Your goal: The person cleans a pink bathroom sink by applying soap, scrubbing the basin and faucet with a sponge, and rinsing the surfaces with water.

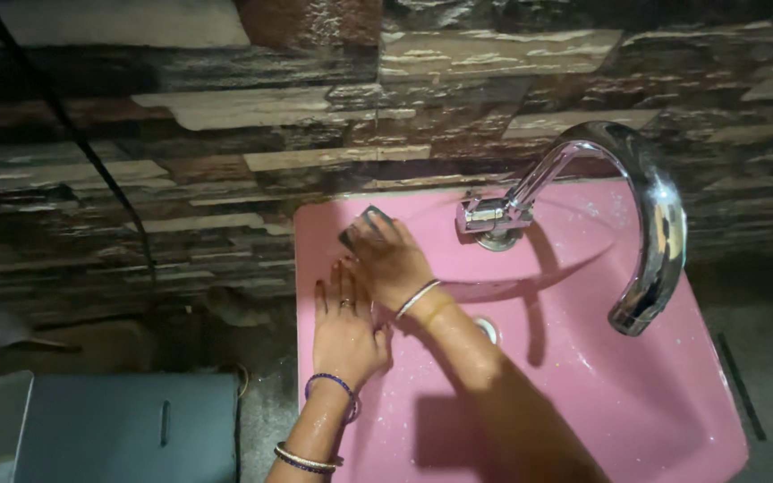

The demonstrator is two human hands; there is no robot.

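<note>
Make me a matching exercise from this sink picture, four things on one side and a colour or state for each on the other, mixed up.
Things:
1. sink
2. tap
3. left hand
4. right hand

Descriptions:
A. shiny chrome, curved spout
B. pressing a dark scrub pad on the rim
C. pink
D. flat on the sink's edge, a ring on one finger

Pairs: 1-C, 2-A, 3-D, 4-B

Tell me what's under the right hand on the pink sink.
Under the right hand a dark scrubbing pad pokes out at the fingers, pressed on the pink sink rim. The rest of the pad and the rim beneath it are covered by the hand.
</note>
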